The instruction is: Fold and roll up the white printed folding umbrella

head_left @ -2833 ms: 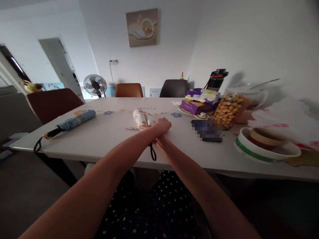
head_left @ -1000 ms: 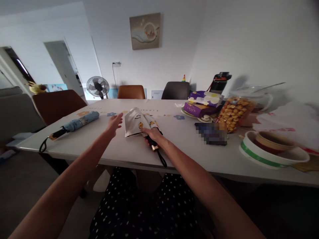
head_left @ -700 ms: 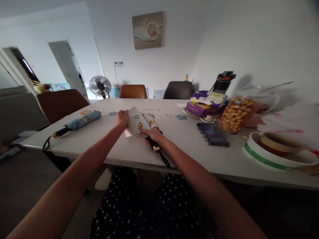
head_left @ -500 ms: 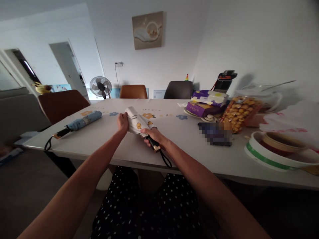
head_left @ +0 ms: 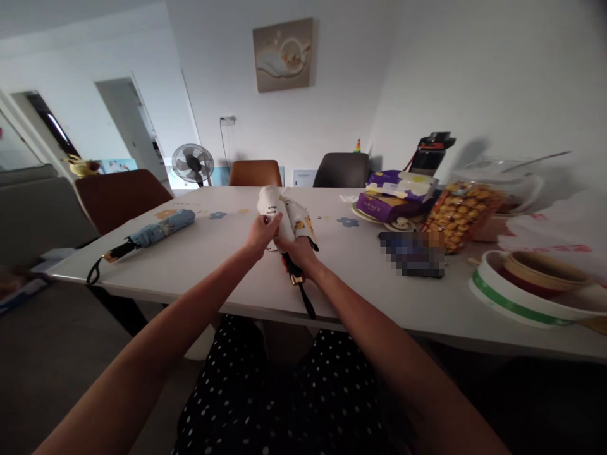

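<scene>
A white folding umbrella (head_left: 273,205) with small yellow cartoon prints lies between my hands above the table (head_left: 208,265). Its cloth is partly loose, with a flap fanned out on the right side. My left hand (head_left: 262,234) grips the cloth at the left side. Around the lower end, by the black and gold handle, my right hand (head_left: 300,254) is closed; a black wrist strap hangs from it toward the table edge. To the left rests a blue folded umbrella (head_left: 164,229) with a black handle and strap, touched by neither hand.
Along the right stand purple tissue packs (head_left: 389,205), a bag of round snacks (head_left: 459,215), a dark bottle (head_left: 429,155), a blurred-out flat object (head_left: 411,254) and a white bowl with a green band (head_left: 516,306). Chairs (head_left: 256,174) line the far side.
The white umbrella has turned more upright and shifted right, and its loose flap now spreads out on the right. My left hand has moved right and a little lower along the cloth.
</scene>
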The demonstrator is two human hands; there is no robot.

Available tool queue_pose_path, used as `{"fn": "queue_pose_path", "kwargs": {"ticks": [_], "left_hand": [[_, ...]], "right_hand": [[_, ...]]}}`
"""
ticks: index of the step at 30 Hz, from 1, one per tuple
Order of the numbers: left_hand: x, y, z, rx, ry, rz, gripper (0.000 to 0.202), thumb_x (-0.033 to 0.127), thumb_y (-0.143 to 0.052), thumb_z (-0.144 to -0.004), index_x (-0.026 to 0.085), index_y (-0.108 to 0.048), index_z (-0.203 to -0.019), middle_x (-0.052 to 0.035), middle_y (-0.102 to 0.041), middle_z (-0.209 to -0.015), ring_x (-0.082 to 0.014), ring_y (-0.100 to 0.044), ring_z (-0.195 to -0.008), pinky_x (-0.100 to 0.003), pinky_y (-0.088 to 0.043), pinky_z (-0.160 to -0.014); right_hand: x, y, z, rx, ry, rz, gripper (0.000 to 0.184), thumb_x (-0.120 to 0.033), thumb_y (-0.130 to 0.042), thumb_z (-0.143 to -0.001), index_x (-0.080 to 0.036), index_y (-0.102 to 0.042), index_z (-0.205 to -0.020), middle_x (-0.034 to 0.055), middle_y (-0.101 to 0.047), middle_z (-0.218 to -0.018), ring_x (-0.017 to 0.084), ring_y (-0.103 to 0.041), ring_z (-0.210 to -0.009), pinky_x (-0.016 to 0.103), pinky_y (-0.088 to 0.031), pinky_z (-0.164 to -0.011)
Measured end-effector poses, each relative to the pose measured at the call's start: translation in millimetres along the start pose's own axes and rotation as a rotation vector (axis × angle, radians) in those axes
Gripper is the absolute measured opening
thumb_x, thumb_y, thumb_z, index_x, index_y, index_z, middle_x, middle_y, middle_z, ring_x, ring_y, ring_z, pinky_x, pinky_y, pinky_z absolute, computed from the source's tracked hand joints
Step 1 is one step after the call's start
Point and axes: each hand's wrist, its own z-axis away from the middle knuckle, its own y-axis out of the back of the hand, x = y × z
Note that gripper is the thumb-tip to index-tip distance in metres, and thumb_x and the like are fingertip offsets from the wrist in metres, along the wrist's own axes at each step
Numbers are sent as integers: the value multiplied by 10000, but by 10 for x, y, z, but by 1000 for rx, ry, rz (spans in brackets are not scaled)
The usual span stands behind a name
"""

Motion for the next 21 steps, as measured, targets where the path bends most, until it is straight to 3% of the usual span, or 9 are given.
{"fn": "queue_pose_path", "kwargs": {"ticks": [4, 11, 17, 19, 21], "left_hand": [[71, -160, -84, -63, 111, 229, 290, 386, -705, -640, 121, -591, -679, -64, -606, -639, -186, -598, -652, -309, -494, -624], [80, -76, -178, -238, 333, 715, 295, 357, -662, -691, 144, -624, -892, -85, -678, -796, -229, -655, -819, -359, -535, -790], [80, -46, -113, -154, 368, 829, 316, 304, -610, -700, 135, -611, -967, -65, -683, -756, -230, -666, -791, -338, -545, -775], [85, -43, -99, -192, 388, 830, 344, 331, -610, -698, 134, -612, -979, -70, -683, -755, -235, -666, -780, -339, -547, -758], [71, -40, -102, -240, 408, 797, 375, 378, -602, -703, 133, -612, -986, -75, -681, -752, -237, -664, -772, -341, -549, -740]], "right_hand": [[-6, -6, 16, -34, 5, 44, 187, -306, -551, -765, -165, -495, -656, 4, -504, -408, 125, -458, -311, 237, -384, -300], [33, -6, 47, -168, 51, -13, 255, -383, -579, -764, -179, -480, -645, -6, -507, -406, 118, -450, -297, 233, -391, -278], [1, -28, 59, -267, 3, -231, 272, -374, -657, -709, -158, -547, -833, 8, -597, -618, 152, -589, -457, 258, -489, -345], [-20, -29, 65, -339, -21, -302, 297, -358, -666, -703, -159, -549, -890, 20, -621, -696, 176, -628, -531, 268, -504, -363], [-32, -30, 73, -358, -35, -309, 292, -351, -668, -709, -152, -548, -886, 15, -616, -661, 152, -596, -481, 239, -463, -328]]}}
